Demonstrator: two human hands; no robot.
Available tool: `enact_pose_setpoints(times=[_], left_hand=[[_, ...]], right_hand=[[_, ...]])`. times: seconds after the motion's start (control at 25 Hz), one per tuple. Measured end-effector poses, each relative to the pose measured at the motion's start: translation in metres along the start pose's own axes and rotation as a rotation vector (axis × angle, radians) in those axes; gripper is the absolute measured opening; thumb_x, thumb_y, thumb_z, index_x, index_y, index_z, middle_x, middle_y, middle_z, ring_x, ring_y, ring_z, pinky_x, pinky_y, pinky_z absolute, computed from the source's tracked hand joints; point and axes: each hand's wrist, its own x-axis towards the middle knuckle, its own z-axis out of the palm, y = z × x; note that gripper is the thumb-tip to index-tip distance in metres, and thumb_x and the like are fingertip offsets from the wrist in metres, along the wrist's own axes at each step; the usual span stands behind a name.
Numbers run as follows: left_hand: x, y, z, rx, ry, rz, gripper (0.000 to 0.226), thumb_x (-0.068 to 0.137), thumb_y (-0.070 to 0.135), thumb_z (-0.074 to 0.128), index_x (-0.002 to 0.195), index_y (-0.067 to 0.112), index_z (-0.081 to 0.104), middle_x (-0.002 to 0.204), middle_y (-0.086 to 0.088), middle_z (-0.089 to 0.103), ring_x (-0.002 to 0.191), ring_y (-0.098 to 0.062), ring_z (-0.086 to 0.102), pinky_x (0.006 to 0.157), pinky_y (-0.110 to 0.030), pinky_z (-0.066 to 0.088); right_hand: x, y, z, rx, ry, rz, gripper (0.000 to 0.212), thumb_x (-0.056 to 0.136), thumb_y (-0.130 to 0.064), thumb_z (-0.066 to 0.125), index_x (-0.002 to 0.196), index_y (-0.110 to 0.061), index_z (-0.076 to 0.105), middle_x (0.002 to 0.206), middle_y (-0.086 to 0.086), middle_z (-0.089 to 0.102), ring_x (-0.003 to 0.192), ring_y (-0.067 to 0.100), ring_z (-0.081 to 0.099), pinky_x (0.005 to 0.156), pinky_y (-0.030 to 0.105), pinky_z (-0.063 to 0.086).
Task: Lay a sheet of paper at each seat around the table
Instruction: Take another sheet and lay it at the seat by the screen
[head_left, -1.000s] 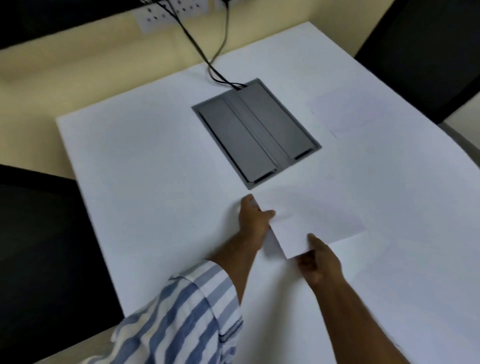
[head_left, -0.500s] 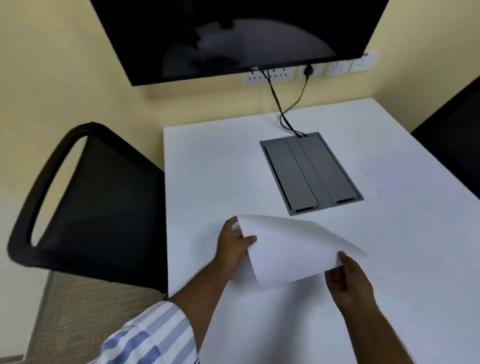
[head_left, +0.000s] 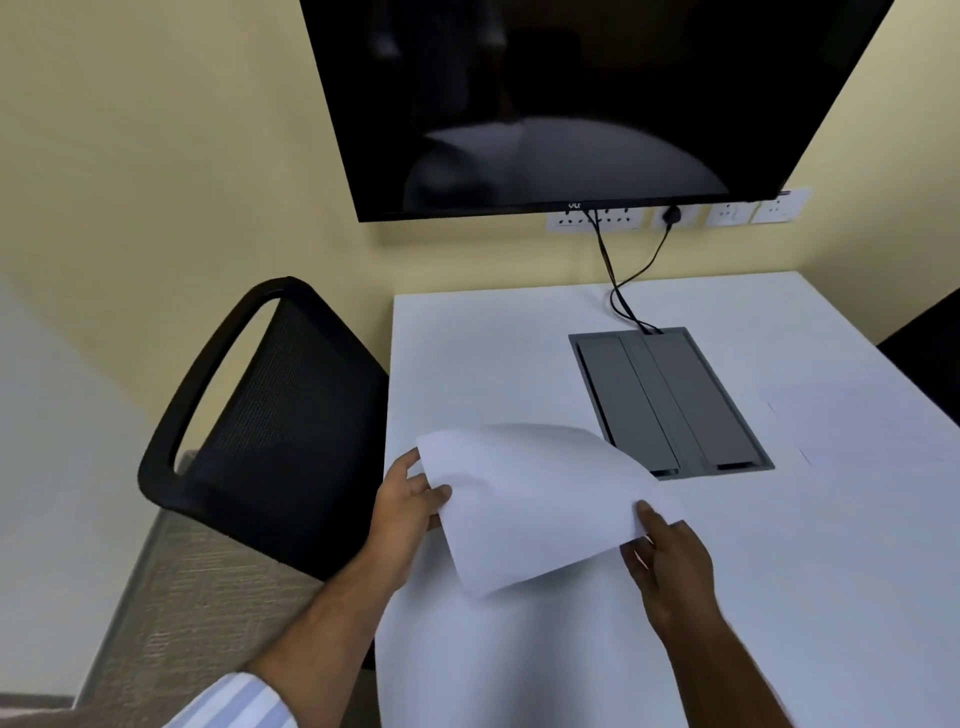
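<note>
A white sheet of paper (head_left: 535, 499) bows upward above the white table (head_left: 493, 353), near its left edge. My left hand (head_left: 408, 506) pinches the sheet's left edge, thumb on top. My right hand (head_left: 667, 556) grips its right corner. A second sheet (head_left: 857, 421) lies flat on the table at the right, faint against the white top. A black mesh chair (head_left: 275, 415) stands at the left side of the table, level with the held sheet.
A grey cable box (head_left: 670, 400) is set into the table's middle, with black cables (head_left: 615, 280) running up to wall sockets. A dark screen (head_left: 571, 104) hangs on the wall. Part of another black chair (head_left: 930, 332) shows at the right edge.
The view has lifted and swung left, bringing the chair and screen into sight. Both hands have carried the sheet left toward the chair side, and it now bows higher.
</note>
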Motion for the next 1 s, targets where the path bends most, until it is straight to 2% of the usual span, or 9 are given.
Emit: enact_pose_setpoints(times=[0.08, 0.16, 0.24, 0.32, 0.4, 0.52, 0.72, 0.92, 1.0], left_hand=[[0.018, -0.003, -0.007, -0.023, 0.037, -0.029, 0.061, 0.094, 0.000, 0.069, 0.147, 0.026, 0.051, 0.112, -0.005, 0.081, 0.102, -0.027, 0.079, 0.092, -0.049, 0.063], [0.041, -0.008, -0.011, -0.054, 0.125, -0.085, 0.066, 0.093, 0.002, 0.073, 0.150, 0.022, 0.047, 0.110, -0.010, 0.079, 0.101, -0.032, 0.078, 0.093, -0.048, 0.061], [0.063, -0.012, -0.012, -0.072, 0.198, -0.118, 0.070, 0.091, 0.002, 0.076, 0.150, 0.020, 0.044, 0.110, -0.011, 0.076, 0.099, -0.032, 0.076, 0.086, -0.041, 0.061], [0.085, -0.014, -0.014, -0.047, 0.233, -0.116, 0.071, 0.089, 0.002, 0.079, 0.148, 0.018, 0.044, 0.110, -0.010, 0.075, 0.097, -0.029, 0.075, 0.077, -0.035, 0.058], [0.110, -0.018, -0.019, 0.051, 0.249, -0.101, 0.073, 0.087, 0.005, 0.081, 0.148, 0.019, 0.045, 0.112, -0.007, 0.074, 0.096, -0.025, 0.075, 0.072, -0.032, 0.055], [0.142, -0.024, -0.027, 0.243, 0.261, -0.105, 0.069, 0.086, 0.006, 0.082, 0.144, 0.020, 0.048, 0.111, -0.003, 0.072, 0.093, -0.019, 0.072, 0.069, -0.026, 0.051], [0.178, -0.041, -0.040, 0.371, 0.249, -0.121, 0.067, 0.086, 0.000, 0.076, 0.144, 0.019, 0.050, 0.102, 0.001, 0.072, 0.092, -0.020, 0.071, 0.074, -0.032, 0.055], [0.205, -0.047, -0.042, 0.397, 0.256, -0.091, 0.068, 0.086, -0.001, 0.078, 0.144, 0.020, 0.049, 0.107, -0.001, 0.072, 0.097, -0.024, 0.073, 0.076, -0.029, 0.055], [0.215, -0.047, -0.041, 0.394, 0.267, -0.068, 0.071, 0.086, -0.001, 0.079, 0.146, 0.021, 0.047, 0.112, 0.000, 0.070, 0.099, -0.024, 0.072, 0.084, -0.034, 0.058]], right_hand=[[0.012, 0.006, 0.011, -0.127, 0.059, -0.047, 0.038, 0.092, -0.016, 0.079, 0.074, -0.011, 0.045, 0.070, 0.010, 0.049, 0.070, 0.022, 0.053, 0.085, 0.040, 0.061], [0.025, 0.016, 0.023, -0.174, 0.074, -0.051, 0.039, 0.091, -0.011, 0.079, 0.075, -0.012, 0.044, 0.066, 0.009, 0.042, 0.068, 0.022, 0.049, 0.083, 0.041, 0.064], [0.039, 0.026, 0.034, -0.198, 0.107, -0.021, 0.032, 0.090, -0.006, 0.078, 0.076, -0.007, 0.049, 0.066, 0.011, 0.046, 0.069, 0.025, 0.052, 0.081, 0.041, 0.066], [0.052, 0.038, 0.044, -0.259, 0.149, 0.002, 0.019, 0.089, -0.002, 0.077, 0.085, 0.005, 0.060, 0.076, 0.018, 0.060, 0.076, 0.032, 0.062, 0.072, 0.037, 0.066], [0.065, 0.049, 0.055, -0.290, 0.181, 0.002, 0.014, 0.089, -0.001, 0.076, 0.100, 0.004, 0.069, 0.092, 0.022, 0.071, 0.085, 0.037, 0.070, 0.070, 0.037, 0.065], [0.081, 0.063, 0.071, -0.374, 0.244, -0.003, 0.009, 0.089, -0.001, 0.075, 0.096, 0.001, 0.070, 0.096, 0.025, 0.072, 0.086, 0.041, 0.072, 0.075, 0.042, 0.064], [0.105, 0.083, 0.085, -0.429, 0.316, 0.026, 0.009, 0.088, -0.002, 0.074, 0.096, -0.002, 0.071, 0.096, 0.023, 0.073, 0.087, 0.040, 0.073, 0.072, 0.041, 0.064], [0.127, 0.093, 0.098, -0.376, 0.343, 0.065, 0.011, 0.090, -0.002, 0.072, 0.101, -0.003, 0.069, 0.103, 0.022, 0.072, 0.095, 0.040, 0.073, 0.077, 0.044, 0.064], [0.137, 0.094, 0.105, -0.349, 0.340, 0.095, 0.011, 0.091, -0.002, 0.072, 0.101, -0.001, 0.068, 0.104, 0.023, 0.072, 0.097, 0.039, 0.072, 0.081, 0.045, 0.063]])
